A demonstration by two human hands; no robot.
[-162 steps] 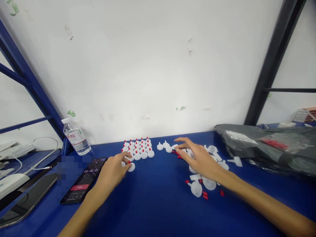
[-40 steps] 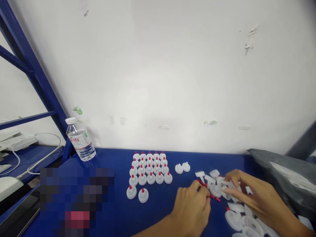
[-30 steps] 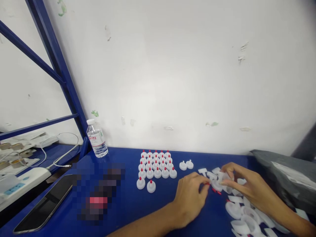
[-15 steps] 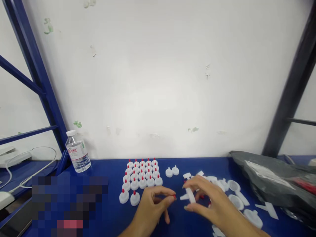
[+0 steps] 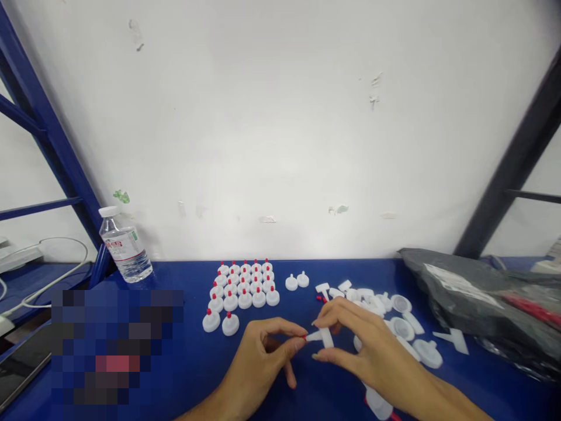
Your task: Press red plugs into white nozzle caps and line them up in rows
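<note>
Between the thumb and fingers of my left hand (image 5: 268, 358) is a small red tip cap (image 5: 304, 337), mostly covered by the fingertips. My right hand (image 5: 357, 345) grips a white nozzle cap (image 5: 326, 337) by its wide round base, its spout turned left. The spout's end meets the red tip cap in front of my left fingertips; how far it sits inside I cannot tell. Left of my hands stand rows of white nozzle caps (image 5: 245, 300) with red tips. Two white caps without red tips (image 5: 291, 283) stand beyond my hands.
Loose white nozzle caps (image 5: 401, 328) and a few red tip caps (image 5: 321, 298) lie scattered around my right hand. A dark plastic bag (image 5: 460, 292) rests at the right. A water bottle (image 5: 125, 248) stands at the left by the blue frame (image 5: 52, 128). The wall (image 5: 272, 146) rises behind the table.
My hands have come together. The white nozzle cap's spout, apart from the red tip cap before, now meets it. The whole view has shifted slightly.
</note>
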